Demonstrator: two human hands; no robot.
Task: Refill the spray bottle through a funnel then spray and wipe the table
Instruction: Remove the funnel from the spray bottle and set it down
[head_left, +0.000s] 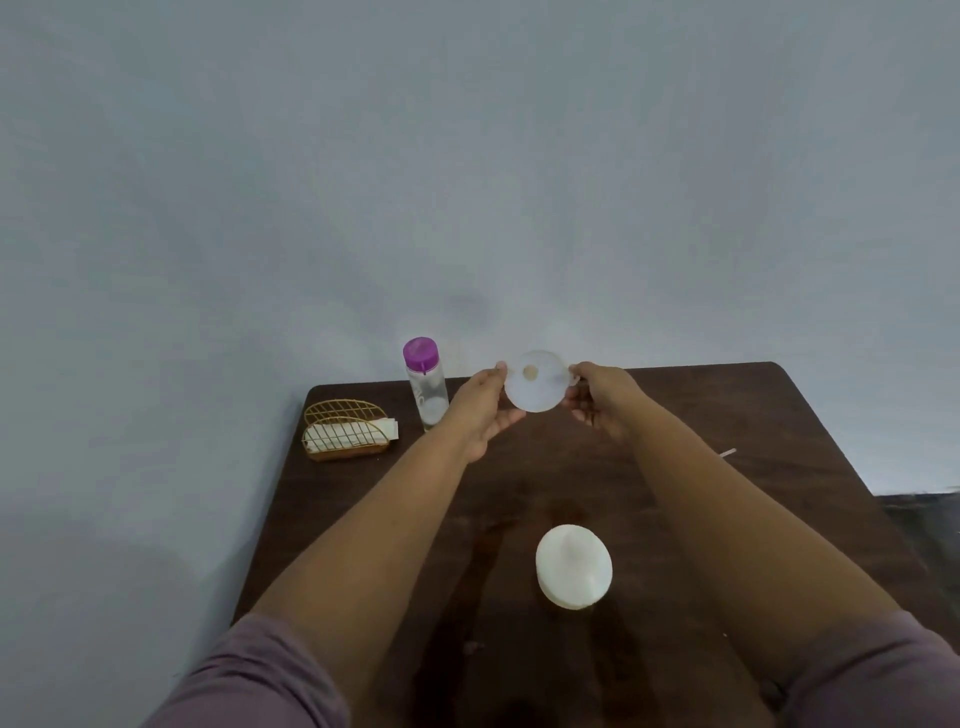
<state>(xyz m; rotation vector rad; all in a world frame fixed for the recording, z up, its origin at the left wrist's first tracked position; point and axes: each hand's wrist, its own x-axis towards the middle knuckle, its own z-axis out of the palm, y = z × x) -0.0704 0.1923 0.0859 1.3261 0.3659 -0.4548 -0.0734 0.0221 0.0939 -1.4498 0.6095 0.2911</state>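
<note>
Head view: both arms are reaching out over the dark desk (727, 467), and the two hands are holding a translucent white funnel (535, 382) up between them, above the far part of the desk. The left hand (480, 410) is pinching the funnel's rim on its left edge with thumb and fingertips; the right hand (602, 397) is pinching the opposite edge, where a small tab seems to stick out. The funnel's wide mouth is facing the camera, so its spout is pointing away and its long axis is running roughly along the line of sight rather than straight down.

Taking the funnel as the landmark: the white spray bottle (574, 566) is standing upright on the desk well nearer the person, almost directly below and behind the funnel, its neck looking uncapped, though that is hard to tell from above. A clear bottle with a purple cap (426, 384) is standing just to the funnel's left, close to the left hand. Further left a gold wire holder (345, 431) is holding white napkins.

In my judgement the coming move is drawing the funnel back toward the spray bottle and tipping the spout downward into its neck; both hands are about equally near.
</note>
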